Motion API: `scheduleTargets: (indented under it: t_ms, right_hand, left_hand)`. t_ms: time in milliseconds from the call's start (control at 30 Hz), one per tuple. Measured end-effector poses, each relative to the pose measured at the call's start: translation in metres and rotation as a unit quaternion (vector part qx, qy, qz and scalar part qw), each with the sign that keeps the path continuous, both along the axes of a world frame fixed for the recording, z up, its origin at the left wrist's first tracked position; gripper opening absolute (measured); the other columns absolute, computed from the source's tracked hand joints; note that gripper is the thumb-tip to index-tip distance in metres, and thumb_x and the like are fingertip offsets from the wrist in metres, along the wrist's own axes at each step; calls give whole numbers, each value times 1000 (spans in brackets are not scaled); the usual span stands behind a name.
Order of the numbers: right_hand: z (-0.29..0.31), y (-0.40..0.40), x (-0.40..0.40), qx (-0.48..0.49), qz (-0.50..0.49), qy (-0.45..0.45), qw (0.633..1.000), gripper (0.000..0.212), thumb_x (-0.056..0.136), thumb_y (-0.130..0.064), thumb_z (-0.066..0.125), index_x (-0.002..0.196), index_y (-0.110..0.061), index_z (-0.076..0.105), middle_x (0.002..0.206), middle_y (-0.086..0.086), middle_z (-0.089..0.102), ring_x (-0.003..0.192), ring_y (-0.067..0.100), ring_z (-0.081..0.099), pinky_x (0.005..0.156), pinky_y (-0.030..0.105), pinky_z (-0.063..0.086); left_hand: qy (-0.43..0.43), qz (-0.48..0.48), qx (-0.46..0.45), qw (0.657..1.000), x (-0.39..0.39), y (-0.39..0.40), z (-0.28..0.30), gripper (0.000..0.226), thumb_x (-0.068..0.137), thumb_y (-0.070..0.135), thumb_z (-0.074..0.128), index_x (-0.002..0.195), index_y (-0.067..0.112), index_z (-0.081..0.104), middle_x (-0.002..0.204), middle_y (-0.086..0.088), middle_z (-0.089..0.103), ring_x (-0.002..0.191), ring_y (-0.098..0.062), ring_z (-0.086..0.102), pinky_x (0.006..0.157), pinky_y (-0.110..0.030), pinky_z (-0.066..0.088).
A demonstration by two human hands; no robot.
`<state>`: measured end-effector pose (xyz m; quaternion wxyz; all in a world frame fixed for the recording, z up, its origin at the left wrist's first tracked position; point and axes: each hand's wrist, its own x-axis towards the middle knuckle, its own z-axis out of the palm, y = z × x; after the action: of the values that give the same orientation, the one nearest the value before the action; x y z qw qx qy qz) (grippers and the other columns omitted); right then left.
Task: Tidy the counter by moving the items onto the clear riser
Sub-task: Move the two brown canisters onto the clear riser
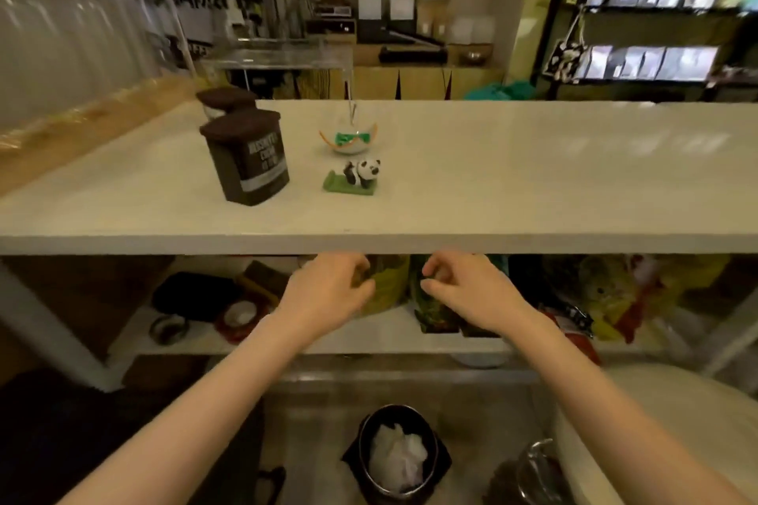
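Head view. A white counter (492,176) is seen running across the frame, and is taken as the landmark. On its left part a dark brown tin (246,160) with white lettering is stood upright; a second brown-lidded container (224,100) is placed just behind it, at the counter's far edge. To the right of the tin a small panda figure (361,174) on a green base is set, and just behind the panda a round glass ornament (348,135) with green and orange inside is found. Beyond the counter's far edge, above the tin and the ornament, the clear riser (283,55) is seen; nothing can be made out on its top, though the view there is blurred.

Below the counter's near edge both hands are held, near each other but apart. The left hand (328,293) is loosely curled, nothing gripped. The right hand (463,291) is likewise half-curled and empty. Under the counter a lower shelf (393,330) with packets is noted.
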<state>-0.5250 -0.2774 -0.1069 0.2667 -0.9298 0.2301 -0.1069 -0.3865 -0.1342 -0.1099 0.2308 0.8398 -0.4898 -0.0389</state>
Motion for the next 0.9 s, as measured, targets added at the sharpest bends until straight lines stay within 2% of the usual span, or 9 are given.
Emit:
scheduleTargets:
  t_ms: [100, 233, 400, 567, 633, 700, 800, 900]
  right_hand:
    - [37, 2, 20, -19, 23, -16, 999, 20, 84, -31, 53, 101, -21, 57, 87, -5, 62, 83, 16, 60, 75, 37, 52]
    - [71, 2, 61, -63, 35, -24, 997, 25, 83, -34, 54, 105, -22, 56, 88, -5, 59, 84, 16, 58, 74, 34, 49]
    - [91, 1, 122, -102, 53, -7, 993, 25, 83, -32, 56, 105, -21, 57, 102, 2, 65, 90, 20, 60, 77, 40, 53]
    - [96, 2, 190, -85, 86, 0, 993, 38, 82, -24, 58, 119, -18, 50, 112, 5, 62, 93, 17, 56, 81, 31, 48]
    - [95, 0, 216, -58, 99, -5, 993, 46, 82, -21, 60, 125, -17, 46, 119, 8, 60, 102, 20, 56, 89, 33, 48]
    - [94, -4, 238, -10, 107, 5, 994, 56, 80, -18, 64, 130, -17, 40, 125, 10, 57, 109, 22, 55, 93, 34, 47]
    - [91, -11, 264, 45, 128, 46, 990, 72, 75, -17, 70, 137, -17, 31, 133, 10, 51, 115, 22, 52, 93, 32, 45]
    - [93, -19, 282, 84, 161, 86, 980, 75, 72, -14, 72, 136, -17, 34, 134, 8, 49, 114, 21, 52, 96, 34, 46]
  left_hand:
    - [-18, 45, -58, 997, 12, 13, 37, 34, 83, 37, 53, 114, 24, 54, 104, 3, 62, 90, -12, 56, 73, -28, 47]
    - [-80, 120, -91, 985, 37, 33, 65, 42, 84, 38, 51, 122, 20, 47, 116, -2, 58, 101, -18, 56, 83, -38, 50]
    - [-134, 189, -94, 968, 84, 52, 67, 51, 85, 37, 51, 129, 16, 38, 126, -5, 50, 112, -22, 49, 83, -37, 47]
    - [-144, 234, -52, 960, 141, 63, 58, 68, 80, 44, 56, 133, 12, 29, 136, -10, 41, 121, -26, 41, 92, -36, 43]
    - [-97, 235, -31, 967, 160, 61, 53, 82, 77, 48, 58, 139, 12, 18, 146, -11, 30, 131, -26, 32, 102, -37, 37]
    - [-9, 217, -39, 975, 175, 55, 52, 92, 73, 48, 64, 141, 14, 11, 151, -10, 24, 135, -25, 28, 107, -37, 31]
    - [134, 182, -81, 971, 195, 44, 51, 96, 66, 40, 74, 140, 16, 17, 148, -8, 33, 131, -24, 36, 103, -35, 35]
    - [249, 138, -90, 954, 216, 38, 50, 89, 62, 32, 78, 135, 18, 29, 140, -4, 46, 119, -19, 49, 93, -30, 44]
